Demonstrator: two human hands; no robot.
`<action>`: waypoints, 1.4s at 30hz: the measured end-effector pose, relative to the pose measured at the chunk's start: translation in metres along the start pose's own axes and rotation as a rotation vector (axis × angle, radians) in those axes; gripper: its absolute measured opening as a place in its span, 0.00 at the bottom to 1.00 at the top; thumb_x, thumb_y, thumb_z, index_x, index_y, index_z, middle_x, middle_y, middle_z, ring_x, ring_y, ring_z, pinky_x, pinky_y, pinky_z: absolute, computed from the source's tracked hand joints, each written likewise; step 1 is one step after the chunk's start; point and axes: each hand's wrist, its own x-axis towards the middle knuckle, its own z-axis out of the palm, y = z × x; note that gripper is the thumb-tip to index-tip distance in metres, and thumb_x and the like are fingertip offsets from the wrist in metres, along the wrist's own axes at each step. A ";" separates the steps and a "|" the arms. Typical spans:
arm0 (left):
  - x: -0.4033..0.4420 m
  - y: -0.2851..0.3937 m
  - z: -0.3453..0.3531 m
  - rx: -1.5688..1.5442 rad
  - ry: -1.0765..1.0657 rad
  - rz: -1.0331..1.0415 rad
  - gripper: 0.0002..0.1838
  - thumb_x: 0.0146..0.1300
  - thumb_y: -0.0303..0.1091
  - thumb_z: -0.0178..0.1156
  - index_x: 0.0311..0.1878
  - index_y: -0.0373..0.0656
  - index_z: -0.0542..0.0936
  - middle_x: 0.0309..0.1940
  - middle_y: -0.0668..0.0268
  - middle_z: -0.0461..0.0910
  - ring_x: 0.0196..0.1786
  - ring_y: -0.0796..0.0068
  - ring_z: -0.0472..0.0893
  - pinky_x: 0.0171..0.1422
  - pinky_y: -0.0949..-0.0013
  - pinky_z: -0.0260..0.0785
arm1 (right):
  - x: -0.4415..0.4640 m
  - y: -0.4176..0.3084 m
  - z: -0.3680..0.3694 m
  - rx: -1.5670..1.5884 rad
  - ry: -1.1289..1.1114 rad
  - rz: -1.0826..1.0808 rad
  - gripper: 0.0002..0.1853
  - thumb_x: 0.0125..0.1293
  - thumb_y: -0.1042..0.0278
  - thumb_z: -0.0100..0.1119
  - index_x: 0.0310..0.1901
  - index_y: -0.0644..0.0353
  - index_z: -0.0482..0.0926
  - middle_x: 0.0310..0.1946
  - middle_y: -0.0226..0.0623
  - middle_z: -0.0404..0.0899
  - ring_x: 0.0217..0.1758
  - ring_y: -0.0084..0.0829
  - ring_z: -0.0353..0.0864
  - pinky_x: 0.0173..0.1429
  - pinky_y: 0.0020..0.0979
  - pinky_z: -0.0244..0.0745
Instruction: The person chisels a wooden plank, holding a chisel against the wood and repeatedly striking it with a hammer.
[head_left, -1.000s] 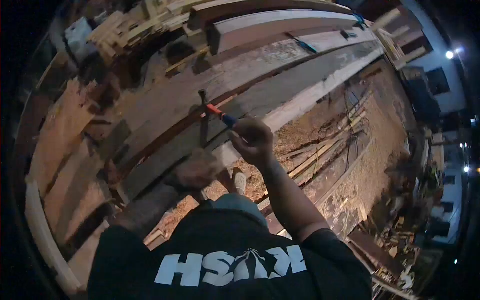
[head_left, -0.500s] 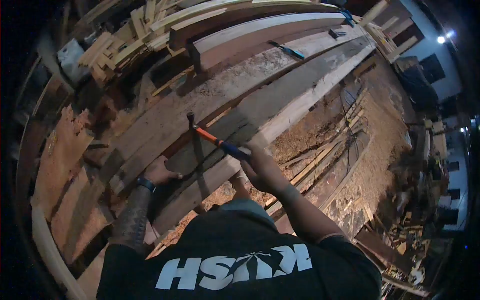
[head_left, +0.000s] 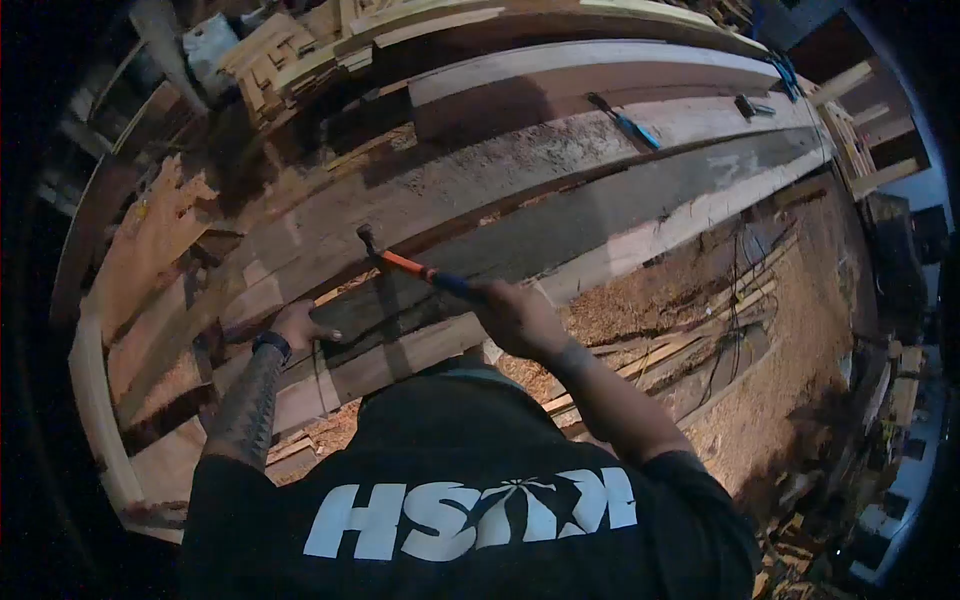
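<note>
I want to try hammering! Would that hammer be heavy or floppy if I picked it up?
The hammer would probably feel heaviest at one end, since its head looks like dark metal. Its handle likely won't flop: it looks straight in the right hand. Set down, it probably wouldn't roll far, because the head sticks out sideways.

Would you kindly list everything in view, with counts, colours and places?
Hammer: one, orange and blue with dark head, centre
Long beam: one, grey, pale near edge, crossing the centre
Plank: one, brownish, beyond the long beam
Blue-handled tool: one, blue, on the plank
Small tool: one, dark, farther right
Thick timber: one, brown, behind the plank
Wood pieces: many, tan, upper left
Sawdust: uncounted, brown, right side
Shirt: one, black, white lettering, bottom
Left hand: one, on the long beam
Right hand: one, gripping the hammer
</note>
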 end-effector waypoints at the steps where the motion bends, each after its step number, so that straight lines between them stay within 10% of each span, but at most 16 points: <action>1: -0.007 0.014 -0.008 -0.003 -0.013 -0.029 0.49 0.38 0.62 0.83 0.55 0.30 0.82 0.51 0.46 0.84 0.55 0.50 0.83 0.60 0.54 0.73 | -0.004 -0.001 -0.002 -0.008 0.012 0.002 0.13 0.69 0.61 0.65 0.52 0.52 0.81 0.34 0.48 0.85 0.38 0.57 0.85 0.39 0.51 0.79; 22: -0.011 -0.009 -0.001 -0.044 0.128 0.139 0.52 0.40 0.65 0.80 0.61 0.31 0.78 0.57 0.40 0.81 0.61 0.45 0.80 0.66 0.53 0.72 | 0.031 -0.072 -0.026 -0.499 -0.052 -0.156 0.13 0.62 0.68 0.68 0.49 0.49 0.82 0.33 0.40 0.85 0.35 0.48 0.86 0.36 0.46 0.80; 42: -0.021 0.011 -0.014 -0.008 -0.001 -0.013 0.57 0.38 0.63 0.82 0.66 0.31 0.75 0.64 0.42 0.77 0.67 0.47 0.77 0.71 0.54 0.69 | 0.019 -0.006 -0.089 -0.308 -0.045 -0.018 0.14 0.67 0.70 0.64 0.54 0.50 0.84 0.36 0.42 0.86 0.37 0.47 0.87 0.37 0.43 0.81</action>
